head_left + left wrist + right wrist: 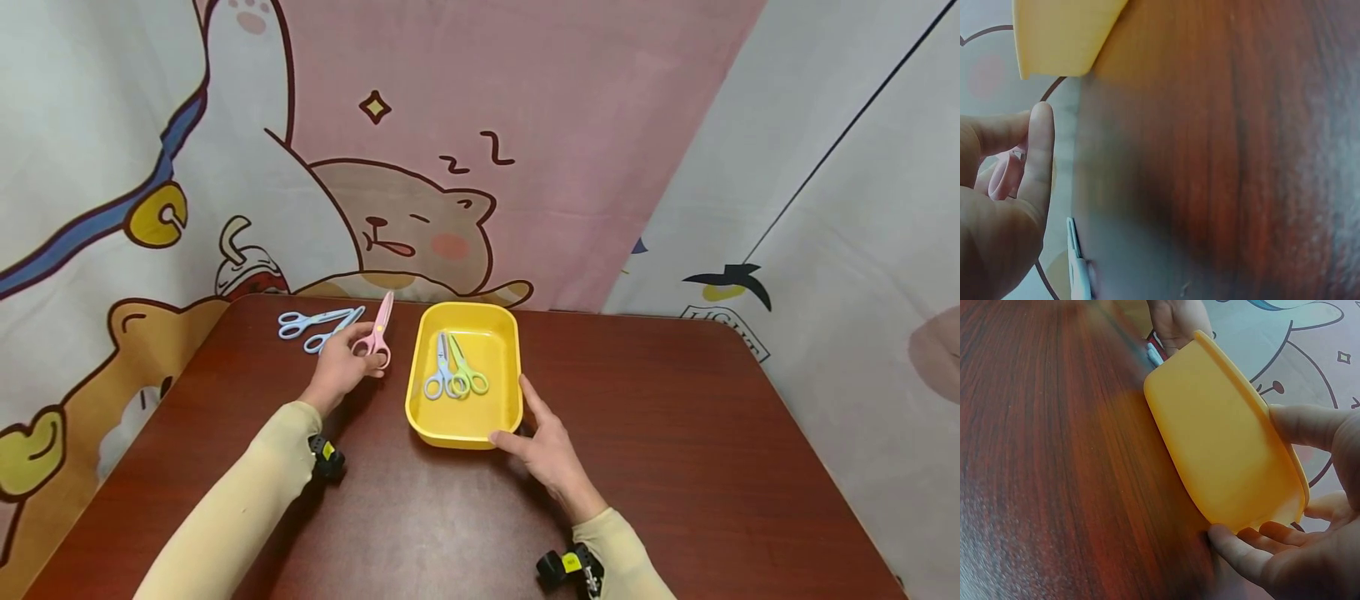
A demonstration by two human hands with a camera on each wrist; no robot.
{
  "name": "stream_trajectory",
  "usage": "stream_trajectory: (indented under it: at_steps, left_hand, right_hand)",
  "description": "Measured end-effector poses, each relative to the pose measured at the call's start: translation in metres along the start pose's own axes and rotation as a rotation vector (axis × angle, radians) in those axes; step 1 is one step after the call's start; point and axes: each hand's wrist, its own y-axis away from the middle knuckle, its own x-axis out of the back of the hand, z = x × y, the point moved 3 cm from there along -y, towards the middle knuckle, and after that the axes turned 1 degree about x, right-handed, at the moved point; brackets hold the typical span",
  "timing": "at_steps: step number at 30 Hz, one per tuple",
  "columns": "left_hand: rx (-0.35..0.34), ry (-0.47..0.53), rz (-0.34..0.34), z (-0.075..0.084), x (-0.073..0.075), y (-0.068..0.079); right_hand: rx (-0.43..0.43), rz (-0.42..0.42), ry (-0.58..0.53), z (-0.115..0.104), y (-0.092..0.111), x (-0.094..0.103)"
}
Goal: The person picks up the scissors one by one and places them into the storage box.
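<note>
My left hand (342,367) pinches pink scissors (383,317) by the handles, blades pointing up and away, left of a yellow plastic tray (465,425). In the left wrist view, a pink handle loop (1005,178) shows between thumb and fingers. My right hand (551,454) grips the tray at its near right corner, thumb at the rim and fingers along the outer wall (1222,444). Inside the tray lie blue scissors (442,362) and green scissors (468,373), handles overlapping. Just beyond the left hand, light blue scissors (315,318) lie on the table.
A second light blue pair of scissors (354,318) lies beside the first, partly hidden by the left hand. The dark brown wooden table (660,417) runs back to a curtain (585,150) printed with cartoon animals.
</note>
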Motion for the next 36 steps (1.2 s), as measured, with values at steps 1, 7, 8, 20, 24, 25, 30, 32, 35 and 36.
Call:
stream_trajectory:
  at_steps: [1,7,8,20,24,25,30,32,35,36]
  left_hand:
    - [-0.004,0.002,-0.001,0.001,-0.001,0.001]
    - [-0.026,0.031,-0.002,0.008,-0.004,0.004]
    - [-0.027,0.035,-0.002,0.009,-0.004,0.004]
    - [-0.017,0.034,-0.028,0.025,-0.009,0.011]
    - [-0.01,0.027,-0.04,0.031,-0.011,0.013]
    - [-0.012,0.023,-0.042,0.032,-0.011,0.013]
    - [-0.014,0.016,-0.042,0.037,-0.013,0.016]
    - [-0.014,0.018,-0.042,0.038,-0.013,0.016]
    - [-0.023,0.019,-0.049,0.041,-0.015,0.017]
    - [-0.028,0.021,-0.053,0.041,-0.015,0.018]
  right_hand:
    - [0.0,0.001,-0.001,0.0,0.0,0.0]
    - [-0.004,0.007,0.008,0.001,0.0,0.001]
    - [-0.003,0.006,0.004,0.001,0.0,0.001]
    - [0.023,-0.009,-0.028,0.0,-0.001,-0.001]
    - [0.019,-0.013,-0.02,-0.001,-0.001,0.0]
    - [0.019,-0.015,-0.022,-0.001,-0.001,0.0]
    - [0.028,-0.022,-0.036,-0.001,0.0,0.0]
    - [0.027,-0.023,-0.038,-0.001,0.0,0.0]
    - [0.023,-0.021,-0.031,-0.001,-0.001,0.0]
    - [0.022,-0.02,-0.029,-0.001,-0.001,0.0]
